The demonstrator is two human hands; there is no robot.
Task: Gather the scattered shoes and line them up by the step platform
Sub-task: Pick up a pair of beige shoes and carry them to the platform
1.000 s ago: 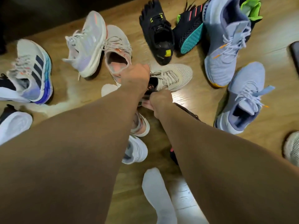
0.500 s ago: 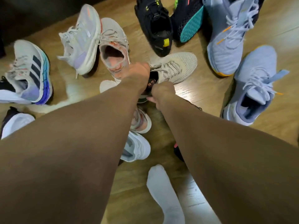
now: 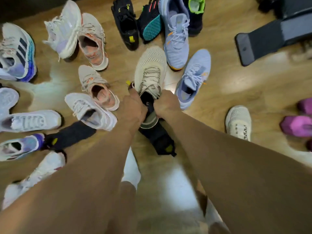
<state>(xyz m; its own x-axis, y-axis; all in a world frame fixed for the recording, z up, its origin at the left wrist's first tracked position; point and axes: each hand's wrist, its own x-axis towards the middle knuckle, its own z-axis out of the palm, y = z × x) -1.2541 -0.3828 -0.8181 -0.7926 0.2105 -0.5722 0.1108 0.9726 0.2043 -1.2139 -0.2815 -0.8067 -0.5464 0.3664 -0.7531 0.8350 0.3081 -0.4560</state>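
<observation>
Both my hands grip one cream knit shoe [image 3: 150, 65] at its dark collar, toe pointing away from me. My left hand [image 3: 133, 108] holds the left side of the opening and my right hand [image 3: 166, 103] holds the right side. Its cream mate [image 3: 238, 122] lies on the floor to the right. Two light blue shoes [image 3: 194, 75] lie just right of the held shoe. A black shoe [image 3: 157, 137] lies under my wrists. Peach shoes [image 3: 98, 88] and white shoes [image 3: 91, 110] lie to the left.
Several more shoes ring the wooden floor: black ones [image 3: 125, 24] at the top, a striped blue-soled one [image 3: 18, 53] at left, purple ones [image 3: 297, 125] at right. A dark platform edge [image 3: 263, 39] shows at the upper right. My white sock [image 3: 130, 169] is below.
The cream shoe has turned from lying sideways, toe to the right, to pointing away from me. The view has swung, and the right side with the dark platform now shows.
</observation>
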